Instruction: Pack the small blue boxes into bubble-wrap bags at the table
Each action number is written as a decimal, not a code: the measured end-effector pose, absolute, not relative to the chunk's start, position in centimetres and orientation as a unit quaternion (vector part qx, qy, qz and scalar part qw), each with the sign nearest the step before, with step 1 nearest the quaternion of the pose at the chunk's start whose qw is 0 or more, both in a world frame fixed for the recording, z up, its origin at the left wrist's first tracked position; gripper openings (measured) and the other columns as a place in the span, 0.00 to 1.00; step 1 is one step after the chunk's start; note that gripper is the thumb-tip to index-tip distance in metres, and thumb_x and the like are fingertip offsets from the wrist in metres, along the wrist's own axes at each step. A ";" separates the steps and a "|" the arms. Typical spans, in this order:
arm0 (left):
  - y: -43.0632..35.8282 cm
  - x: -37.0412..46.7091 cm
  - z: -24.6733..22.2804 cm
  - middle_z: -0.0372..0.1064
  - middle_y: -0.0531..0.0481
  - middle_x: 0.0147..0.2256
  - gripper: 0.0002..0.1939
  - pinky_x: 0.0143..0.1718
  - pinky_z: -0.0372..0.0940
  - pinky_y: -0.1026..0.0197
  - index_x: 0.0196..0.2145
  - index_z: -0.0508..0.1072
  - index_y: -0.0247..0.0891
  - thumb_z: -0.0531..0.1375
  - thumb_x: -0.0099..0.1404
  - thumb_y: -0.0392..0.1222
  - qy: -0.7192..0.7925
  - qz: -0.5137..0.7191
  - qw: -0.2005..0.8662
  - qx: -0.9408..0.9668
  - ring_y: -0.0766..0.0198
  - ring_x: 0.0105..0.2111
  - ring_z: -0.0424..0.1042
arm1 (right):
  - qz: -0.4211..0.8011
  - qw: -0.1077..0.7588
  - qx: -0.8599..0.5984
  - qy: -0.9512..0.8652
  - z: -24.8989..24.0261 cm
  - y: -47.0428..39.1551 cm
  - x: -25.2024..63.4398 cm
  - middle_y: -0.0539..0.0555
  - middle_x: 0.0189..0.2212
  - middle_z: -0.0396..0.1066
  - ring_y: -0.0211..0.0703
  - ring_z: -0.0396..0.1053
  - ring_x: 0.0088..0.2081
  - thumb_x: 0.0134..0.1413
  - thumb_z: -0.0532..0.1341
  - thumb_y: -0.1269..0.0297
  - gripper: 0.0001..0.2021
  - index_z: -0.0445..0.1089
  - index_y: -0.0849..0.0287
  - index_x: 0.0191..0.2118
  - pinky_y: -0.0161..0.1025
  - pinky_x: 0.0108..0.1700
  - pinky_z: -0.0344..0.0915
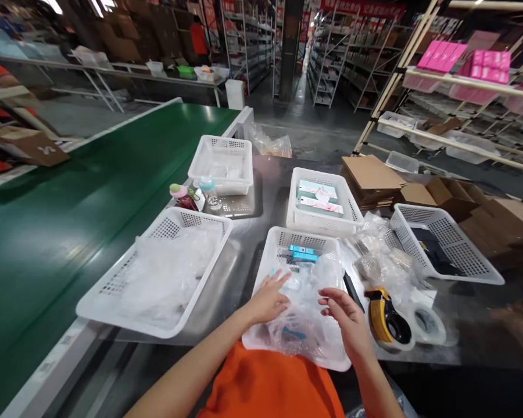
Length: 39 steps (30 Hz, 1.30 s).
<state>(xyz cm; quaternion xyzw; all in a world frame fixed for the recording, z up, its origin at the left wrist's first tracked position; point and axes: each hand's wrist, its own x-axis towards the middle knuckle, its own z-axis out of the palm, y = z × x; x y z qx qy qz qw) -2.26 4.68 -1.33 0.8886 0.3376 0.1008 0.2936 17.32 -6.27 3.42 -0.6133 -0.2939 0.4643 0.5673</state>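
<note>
Both hands reach into the near white basket [273, 242] on the metal surface [235, 278]: left hand [269, 301] flat, grip released, pinning clear plastic bags [307, 316] down; right hand [347, 319] curled loosely at their edge, grasping nothing clearly

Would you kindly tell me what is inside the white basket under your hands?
The white basket holds blue boxes and a crumpled clear plastic bag; something blue beneath the bag is too covered to identify.

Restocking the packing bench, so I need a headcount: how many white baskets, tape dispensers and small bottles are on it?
White baskets: 5
Tape dispenser: 1
Small bottles: 2
Total: 8
</note>
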 end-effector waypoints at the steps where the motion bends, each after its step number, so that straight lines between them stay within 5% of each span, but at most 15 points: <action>1: 4.2 -1.9 -2.2 0.52 0.44 0.66 0.12 0.62 0.46 0.32 0.40 0.80 0.46 0.58 0.64 0.36 0.316 0.062 0.303 0.897 0.40 0.67 0.45 | 0.460 0.562 -0.620 -0.297 3.2 -6.3 17.6 0.58 0.40 0.76 0.46 0.72 0.37 0.43 0.71 0.50 0.19 0.76 0.58 0.37 0.39 0.35 0.69; 6: 1.8 0.1 -6.1 0.47 0.37 0.67 0.36 0.62 0.39 0.25 0.64 0.59 0.45 0.59 0.62 0.59 0.248 -0.086 0.372 0.891 0.34 0.67 0.42 | 0.430 0.505 -0.641 -0.387 1.5 -3.8 19.3 0.58 0.40 0.75 0.46 0.73 0.38 0.51 0.63 0.51 0.16 0.73 0.58 0.41 0.40 0.36 0.70; 9: 0.8 1.0 -7.0 0.48 0.35 0.67 0.36 0.63 0.33 0.26 0.59 0.67 0.39 0.60 0.59 0.63 0.241 -0.116 0.345 0.900 0.31 0.67 0.40 | 0.295 0.315 -0.722 -0.541 0.1 0.8 19.9 0.57 0.45 0.74 0.44 0.72 0.43 0.62 0.51 0.61 0.15 0.69 0.58 0.47 0.39 0.42 0.69; 11: 0.3 1.2 -6.7 0.56 0.35 0.63 0.30 0.63 0.41 0.29 0.52 0.74 0.39 0.62 0.58 0.60 0.235 -0.109 0.346 0.902 0.33 0.64 0.50 | 0.202 0.171 -0.753 -0.603 -1.1 4.5 19.9 0.58 0.49 0.72 0.43 0.71 0.47 0.62 0.48 0.68 0.16 0.68 0.58 0.50 0.39 0.49 0.67; 15: 0.4 -0.3 -4.4 0.77 0.44 0.44 0.14 0.56 0.61 0.49 0.45 0.77 0.39 0.60 0.65 0.46 0.221 0.067 0.422 0.877 0.53 0.47 0.74 | 0.152 0.045 -0.757 -0.633 -3.9 10.2 19.2 0.64 0.47 0.73 0.51 0.70 0.49 0.58 0.52 0.76 0.15 0.71 0.62 0.47 0.44 0.49 0.65; 18: 2.2 -4.1 -2.4 0.77 0.44 0.41 0.14 0.51 0.64 0.55 0.43 0.76 0.38 0.55 0.67 0.44 0.304 0.258 0.408 0.822 0.58 0.44 0.74 | 0.118 -0.019 -0.747 -0.654 -5.8 11.6 18.6 0.67 0.45 0.72 0.54 0.71 0.49 0.58 0.50 0.79 0.16 0.71 0.63 0.46 0.46 0.48 0.64; 23: 5.5 -14.4 -1.7 0.77 0.45 0.35 0.15 0.41 0.68 0.59 0.34 0.76 0.38 0.52 0.66 0.47 0.592 0.398 0.312 0.628 0.59 0.37 0.75 | 0.058 -0.055 -0.722 -0.687 -7.7 11.8 18.9 0.71 0.48 0.69 0.62 0.67 0.52 0.59 0.56 0.71 0.13 0.70 0.63 0.48 0.50 0.47 0.63; 30: 5.8 -23.4 -4.4 0.76 0.45 0.34 0.14 0.40 0.68 0.58 0.33 0.74 0.37 0.50 0.64 0.44 0.757 0.324 0.180 0.538 0.58 0.35 0.74 | 0.068 -0.009 -0.701 -0.709 -8.5 13.2 18.4 0.65 0.40 0.73 0.59 0.70 0.48 0.55 0.53 0.79 0.12 0.71 0.61 0.39 0.52 0.47 0.62; 33: 6.6 -25.1 -5.4 0.74 0.38 0.43 0.13 0.46 0.67 0.53 0.39 0.74 0.34 0.51 0.62 0.38 0.796 0.278 0.148 0.517 0.53 0.42 0.74 | 0.115 0.057 -0.714 -0.688 -8.2 13.7 19.0 0.60 0.35 0.73 0.56 0.72 0.40 0.54 0.58 0.71 0.03 0.68 0.59 0.35 0.51 0.45 0.63; 39: 9.3 -27.5 -6.4 0.53 0.23 0.62 0.24 0.59 0.52 0.36 0.53 0.66 0.26 0.58 0.60 0.38 0.848 0.228 0.086 0.471 0.32 0.63 0.52 | 0.293 0.535 -0.667 -0.427 -4.8 12.3 21.5 0.46 0.28 0.64 0.42 0.68 0.30 0.40 0.65 0.47 0.22 0.61 0.54 0.38 0.46 0.37 0.70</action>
